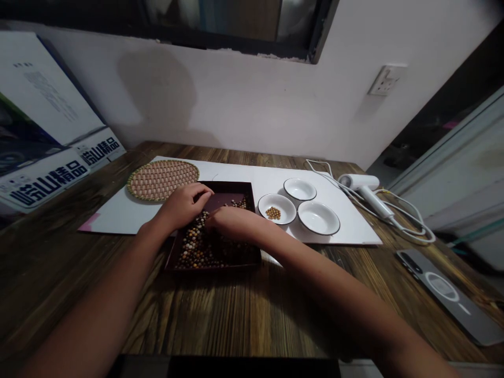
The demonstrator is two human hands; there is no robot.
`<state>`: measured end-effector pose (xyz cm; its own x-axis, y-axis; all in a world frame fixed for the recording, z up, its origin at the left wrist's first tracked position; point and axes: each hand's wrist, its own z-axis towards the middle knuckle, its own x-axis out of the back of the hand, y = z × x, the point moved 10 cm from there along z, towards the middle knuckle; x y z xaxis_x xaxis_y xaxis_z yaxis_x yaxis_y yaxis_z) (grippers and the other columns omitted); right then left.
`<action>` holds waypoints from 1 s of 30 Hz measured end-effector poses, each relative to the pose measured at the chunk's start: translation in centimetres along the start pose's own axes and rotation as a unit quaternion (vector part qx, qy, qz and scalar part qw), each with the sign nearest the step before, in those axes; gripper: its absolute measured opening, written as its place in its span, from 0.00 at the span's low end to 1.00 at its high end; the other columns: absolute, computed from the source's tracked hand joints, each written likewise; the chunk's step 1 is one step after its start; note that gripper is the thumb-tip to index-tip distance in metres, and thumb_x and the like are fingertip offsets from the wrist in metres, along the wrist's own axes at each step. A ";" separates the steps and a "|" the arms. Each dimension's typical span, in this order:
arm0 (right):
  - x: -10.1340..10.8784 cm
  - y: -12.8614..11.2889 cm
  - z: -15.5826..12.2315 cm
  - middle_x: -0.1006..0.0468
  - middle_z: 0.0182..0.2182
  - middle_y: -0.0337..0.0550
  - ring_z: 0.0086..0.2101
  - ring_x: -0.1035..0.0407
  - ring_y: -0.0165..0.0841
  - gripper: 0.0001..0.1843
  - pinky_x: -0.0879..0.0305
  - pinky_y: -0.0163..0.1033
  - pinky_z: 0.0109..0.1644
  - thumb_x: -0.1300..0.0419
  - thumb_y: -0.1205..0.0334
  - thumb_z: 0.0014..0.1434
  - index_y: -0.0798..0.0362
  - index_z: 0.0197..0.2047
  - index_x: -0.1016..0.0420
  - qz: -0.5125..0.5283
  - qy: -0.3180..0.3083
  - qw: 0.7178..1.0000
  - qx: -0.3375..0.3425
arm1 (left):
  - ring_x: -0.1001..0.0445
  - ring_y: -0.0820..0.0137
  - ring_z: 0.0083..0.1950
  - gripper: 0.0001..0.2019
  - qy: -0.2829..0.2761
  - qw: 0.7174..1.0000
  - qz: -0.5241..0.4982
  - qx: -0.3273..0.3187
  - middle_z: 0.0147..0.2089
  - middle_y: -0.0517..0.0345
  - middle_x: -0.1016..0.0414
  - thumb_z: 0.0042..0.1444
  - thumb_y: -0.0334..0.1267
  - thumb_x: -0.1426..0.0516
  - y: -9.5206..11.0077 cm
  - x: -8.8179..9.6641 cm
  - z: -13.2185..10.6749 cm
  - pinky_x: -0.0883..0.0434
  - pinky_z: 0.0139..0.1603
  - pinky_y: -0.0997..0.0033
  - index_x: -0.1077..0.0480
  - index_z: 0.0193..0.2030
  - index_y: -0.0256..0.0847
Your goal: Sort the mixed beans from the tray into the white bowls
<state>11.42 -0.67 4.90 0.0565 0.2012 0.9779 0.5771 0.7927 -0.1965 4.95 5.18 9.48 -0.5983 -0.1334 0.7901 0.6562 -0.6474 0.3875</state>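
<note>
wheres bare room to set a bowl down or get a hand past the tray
The widest free patch is the wooden table in front of the dark tray. A smaller one is the white board below the woven mat. It is crowded over the tray, where the left hand and right hand sit, and around the three white dishes.

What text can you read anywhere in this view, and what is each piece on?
"崂山精品" in dark blue, on the white front strip of a carton at far left.
"崂山精品" again, on a second white strip just behind it.
Small dark print on the white carton face above: too small and blurred to read.
</note>
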 end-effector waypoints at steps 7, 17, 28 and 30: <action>-0.1 -0.4 -0.1 0.16 0.47 0.51 0.42 0.26 0.34 0.19 0.36 0.37 0.46 0.47 0.77 0.66 0.56 0.51 0.18 0.021 -0.019 0.999 0.018 | 0.20 0.58 0.49 0.14 -0.003 1.000 0.005 0.005 0.46 0.51 0.16 0.68 0.43 0.47 0.0 0.0 0.0 0.26 0.54 0.60 0.21 0.44 0.41; -0.1 -0.5 -0.2 0.16 0.42 0.48 0.35 0.31 0.31 0.16 0.41 0.36 0.38 0.46 0.75 0.67 0.55 0.47 0.17 0.004 -0.048 0.999 0.002 | 0.20 0.58 0.50 0.15 -0.009 1.000 0.006 0.010 0.47 0.51 0.16 0.69 0.44 0.48 0.0 -0.1 0.0 0.26 0.55 0.58 0.21 0.44 0.42; 0.5 -0.5 -0.9 0.16 0.42 0.48 0.35 0.32 0.30 0.14 0.41 0.36 0.38 0.45 0.72 0.68 0.56 0.47 0.17 -0.002 -0.051 0.998 -0.031 | 0.20 0.58 0.50 0.15 -0.009 1.000 0.002 0.004 0.47 0.50 0.16 0.69 0.44 0.48 0.1 -0.1 0.0 0.26 0.55 0.58 0.21 0.44 0.41; 1.3 -0.5 -1.2 0.16 0.41 0.47 0.34 0.33 0.30 0.13 0.41 0.37 0.38 0.44 0.72 0.66 0.56 0.45 0.17 0.016 -0.050 0.998 -0.032 | 0.20 0.58 0.50 0.15 -0.009 1.000 0.002 0.007 0.47 0.50 0.16 0.68 0.44 0.48 0.1 0.0 0.0 0.26 0.55 0.58 0.21 0.43 0.42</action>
<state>12.19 -1.51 6.30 -0.0038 0.2847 0.9586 0.6279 0.7468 -0.2193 5.03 5.17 9.49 -0.5871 -0.1225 0.8002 0.6656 -0.6356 0.3911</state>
